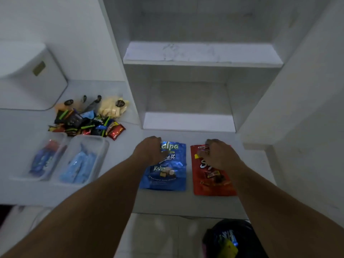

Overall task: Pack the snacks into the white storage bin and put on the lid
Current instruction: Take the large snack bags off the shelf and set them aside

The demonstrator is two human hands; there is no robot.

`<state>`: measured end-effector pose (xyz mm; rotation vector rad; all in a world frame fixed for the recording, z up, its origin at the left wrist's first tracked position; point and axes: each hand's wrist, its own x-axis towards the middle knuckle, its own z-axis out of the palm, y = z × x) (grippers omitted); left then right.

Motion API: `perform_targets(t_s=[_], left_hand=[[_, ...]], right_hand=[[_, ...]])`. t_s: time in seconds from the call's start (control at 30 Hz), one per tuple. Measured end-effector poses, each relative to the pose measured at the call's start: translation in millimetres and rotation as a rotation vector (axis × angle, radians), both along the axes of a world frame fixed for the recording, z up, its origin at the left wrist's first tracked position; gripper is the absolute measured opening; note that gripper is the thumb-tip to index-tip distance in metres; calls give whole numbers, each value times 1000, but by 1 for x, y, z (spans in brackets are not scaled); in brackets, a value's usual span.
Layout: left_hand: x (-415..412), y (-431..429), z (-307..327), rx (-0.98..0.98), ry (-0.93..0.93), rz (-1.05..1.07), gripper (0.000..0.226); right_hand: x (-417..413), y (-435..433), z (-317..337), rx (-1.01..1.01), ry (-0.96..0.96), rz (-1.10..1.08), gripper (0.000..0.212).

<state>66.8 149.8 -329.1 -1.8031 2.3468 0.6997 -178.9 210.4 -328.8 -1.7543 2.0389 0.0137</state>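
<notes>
The blue pouch [165, 170] and red pouch [212, 175] lie side by side by the desk's [186, 202] front edge, long axes front to back. Curled fingers grip their tops, left hand [149, 150] blue, right hand [219, 154] red. The white storage bin [33, 79] sits far left, nearer the left hand.

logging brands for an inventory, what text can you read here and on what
"alpa", first letter behind the left hand: top of the blue pouch.
"ett", start hidden: just below.
"Kalp", smaller: middle of the same pouch.
"S", rest covered by the right hand: red pouch.
Small wrappers in the pile, fine print: too blurred.
</notes>
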Motion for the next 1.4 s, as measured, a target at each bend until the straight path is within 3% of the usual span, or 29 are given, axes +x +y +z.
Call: perform_targets(t_s=[0.2, 0.37, 0.57, 0.7, 0.8, 0.93, 1.07, 1.23, 1.4], left_hand=[[-8, -9, -15, -50, -86, -41, 79], [-10, -12, -16, -67, -76, -5, 76], [-13, -14, -15, -93, -65, -25, 54], [-15, -15, -9, -160, -155, -106, 20], [-13, -15, -1, -222, -230, -172, 17], [-13, -14, 25, -280, -187, -202, 17], [-16, -12, 52, -236, -2, -229, 7], [-27, 10, 91, -178, 189, -316, 19], [-50, 51, 121, -168, 231, -495, 65]], right_hand=[[-8, -2, -20, -5, 76, 73, 79], [-12, -7, -25, -33, 97, 85, 80], [-11, -14, -26, 2, 96, 52, 74], [-12, -10, -21, -56, 42, 65, 38], [-18, -4, -8, -68, -27, 60, 22], [-24, 10, 23, -81, -22, -6, 19], [-25, 40, 61, -86, -36, -91, 29], [-22, 94, 103, -78, -85, -173, 76], [-18, 165, 131, -91, 17, -361, 62]])
